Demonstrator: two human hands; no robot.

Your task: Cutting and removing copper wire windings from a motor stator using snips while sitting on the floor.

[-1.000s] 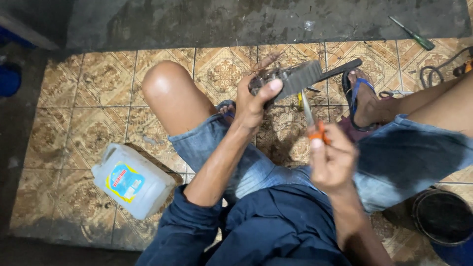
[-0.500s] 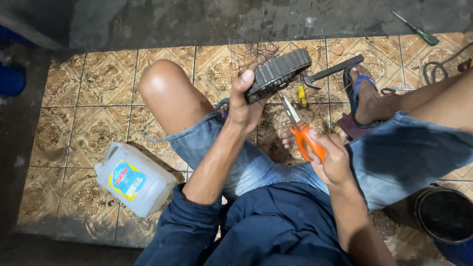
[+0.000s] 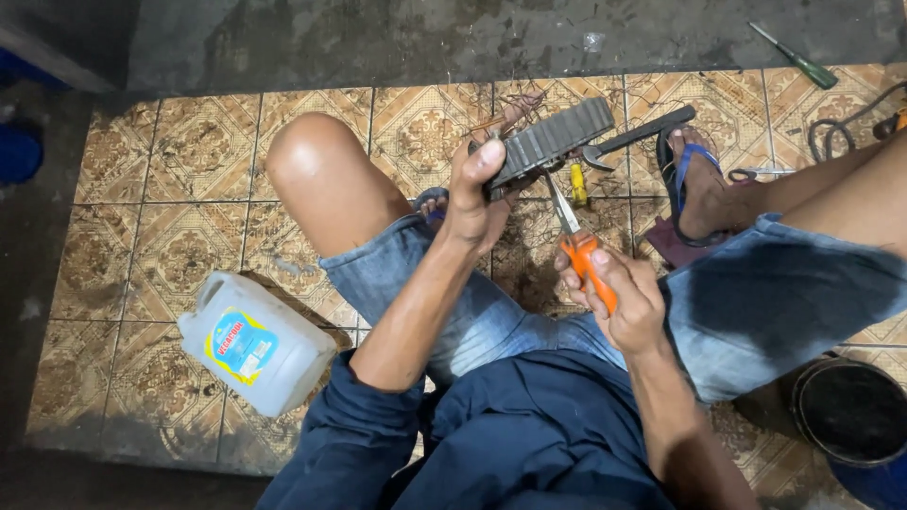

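Note:
My left hand (image 3: 475, 196) grips a dark ribbed block (image 3: 553, 140) and holds it up over the tiled floor, between my knees. My right hand (image 3: 619, 297) is closed on the orange handles of a pair of pliers (image 3: 578, 247). Their metal jaws point up at the underside of the block's near end. Thin wires stick out behind the block near my left fingers. I sit on the floor in blue denim shorts and a dark blue shirt.
A white plastic jug (image 3: 255, 345) lies on the tiles at the lower left. A dark wrench (image 3: 635, 138) and a small yellow object (image 3: 577, 183) lie past the block. A green screwdriver (image 3: 794, 57) rests at top right, cables (image 3: 841, 118) beside it, a black bucket (image 3: 855, 411) lower right.
My left hand has turned the ribbed block and brought it nearer. My right hand has tilted the pliers so the jaws reach up to the block.

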